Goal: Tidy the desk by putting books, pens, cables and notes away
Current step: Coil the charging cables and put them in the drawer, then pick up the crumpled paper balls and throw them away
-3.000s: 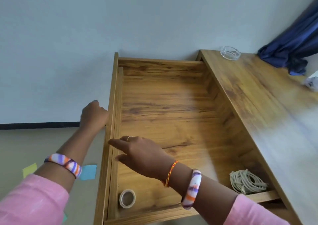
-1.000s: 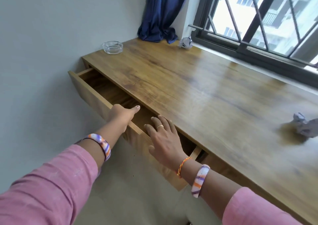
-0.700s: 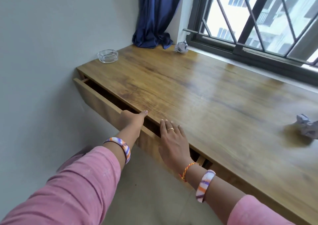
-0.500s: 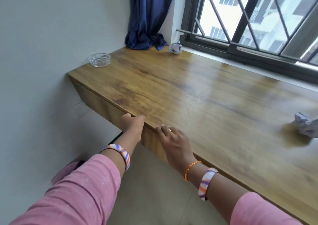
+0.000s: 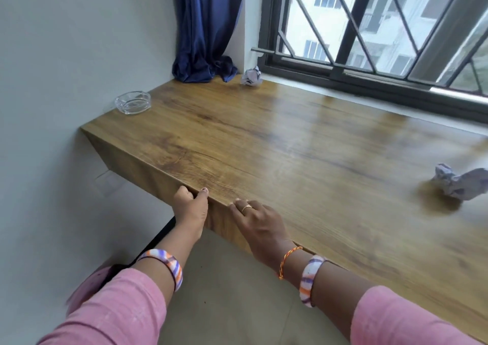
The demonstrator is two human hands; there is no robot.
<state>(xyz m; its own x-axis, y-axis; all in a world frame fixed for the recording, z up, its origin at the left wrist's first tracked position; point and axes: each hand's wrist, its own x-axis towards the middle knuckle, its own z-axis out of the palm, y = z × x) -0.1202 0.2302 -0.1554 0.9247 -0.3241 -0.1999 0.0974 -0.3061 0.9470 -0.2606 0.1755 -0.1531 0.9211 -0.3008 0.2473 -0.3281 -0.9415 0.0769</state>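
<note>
Far left: pale wall, and a glass ashtray (image 5: 133, 102) sitting at the desk's back left corner, close to the wall.

Left hand (image 5: 190, 208) presses against the front face of the wooden desk (image 5: 290, 146) at its near edge. Thumb tip rests on the top edge; the other fingers are bent against the front panel, touching it, holding nothing loose. Striped bangle on that wrist, pink sleeve below.

Just beside it, right hand (image 5: 260, 224) lies over the same front edge, fingers extended and fairly flat, tips touching the edge, a ring on one finger. Nothing gripped. Orange thread and a striped bangle at the wrist.

Desk front reads flush, with no gap showing along it.

Back centre: blue curtain (image 5: 208, 28) bunched onto the desktop in the corner, a crumpled paper ball (image 5: 252, 76) just beside it under the barred window (image 5: 383, 22).

Far right: a second crumpled paper ball (image 5: 460, 181) on the desktop, well apart from both hands.
</note>
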